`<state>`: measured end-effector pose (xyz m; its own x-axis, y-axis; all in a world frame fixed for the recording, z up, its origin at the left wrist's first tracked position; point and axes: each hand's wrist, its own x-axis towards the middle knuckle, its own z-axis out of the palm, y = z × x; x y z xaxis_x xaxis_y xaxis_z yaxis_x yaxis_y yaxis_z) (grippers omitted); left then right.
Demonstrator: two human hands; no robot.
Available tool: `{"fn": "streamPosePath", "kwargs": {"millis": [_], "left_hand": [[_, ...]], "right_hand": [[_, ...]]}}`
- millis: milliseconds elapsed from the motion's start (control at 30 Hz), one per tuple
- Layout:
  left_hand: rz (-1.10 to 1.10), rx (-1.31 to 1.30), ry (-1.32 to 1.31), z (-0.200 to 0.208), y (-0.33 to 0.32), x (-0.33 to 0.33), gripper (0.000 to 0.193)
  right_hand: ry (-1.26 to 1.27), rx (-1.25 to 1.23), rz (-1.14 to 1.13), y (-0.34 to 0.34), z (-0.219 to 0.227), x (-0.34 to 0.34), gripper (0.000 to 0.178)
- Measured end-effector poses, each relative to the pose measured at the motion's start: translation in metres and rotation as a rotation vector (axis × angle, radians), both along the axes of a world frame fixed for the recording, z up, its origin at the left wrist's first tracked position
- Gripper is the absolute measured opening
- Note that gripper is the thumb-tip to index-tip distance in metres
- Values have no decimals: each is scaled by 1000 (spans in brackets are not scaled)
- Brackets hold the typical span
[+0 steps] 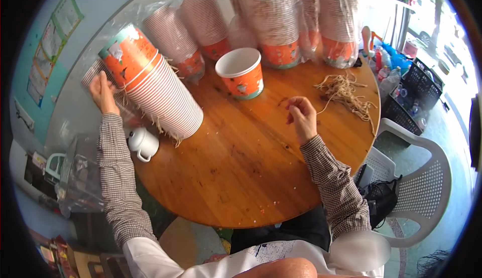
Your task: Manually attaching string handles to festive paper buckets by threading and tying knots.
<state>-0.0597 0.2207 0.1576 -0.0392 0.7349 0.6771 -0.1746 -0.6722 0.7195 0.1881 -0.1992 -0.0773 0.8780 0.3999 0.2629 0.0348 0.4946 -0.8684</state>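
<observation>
The left hand (104,96) is raised with its fingers extended, and just to its right is a tall stack of paper tubs (163,95). Whether the hand touches the stack cannot be told.

The tubs are nested bottom-up: the end nearest the hand shows a full orange wall with dark and white patches and a teal band around the base, while below it, pale rims crowd together in fine, even stripes down to the wooden table (226,177). Frayed, straw-coloured strands (176,140) poke out along the stack's edges. A white lidded mug (144,143) sits below and to the right of the left hand.

The right hand (303,119) hovers over the table with fingers curled in toward the thumb; whether it pinches a strand cannot be told. A loose tangle of tan string (346,95) lies to its upper right. To its upper left stands a single open tub (246,83), white inside, patterned orange outside. Beyond both hands, more stacks (281,22) stand in clear plastic.
</observation>
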Motion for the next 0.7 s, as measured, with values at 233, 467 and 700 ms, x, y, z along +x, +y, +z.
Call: {"fn": "streamPosePath", "kwargs": {"millis": [233,467,700], "left_hand": [[341,827,447,72,31,25,57],[282,753,460,41,21,53,46],[184,826,490,41,26,27,57]], "right_hand": [[-42,-63,-1,10,-15,4,13],[-162,-192,-58,7,-25,17,12],[-230,-221,-91,15,-47,25,13]]}}
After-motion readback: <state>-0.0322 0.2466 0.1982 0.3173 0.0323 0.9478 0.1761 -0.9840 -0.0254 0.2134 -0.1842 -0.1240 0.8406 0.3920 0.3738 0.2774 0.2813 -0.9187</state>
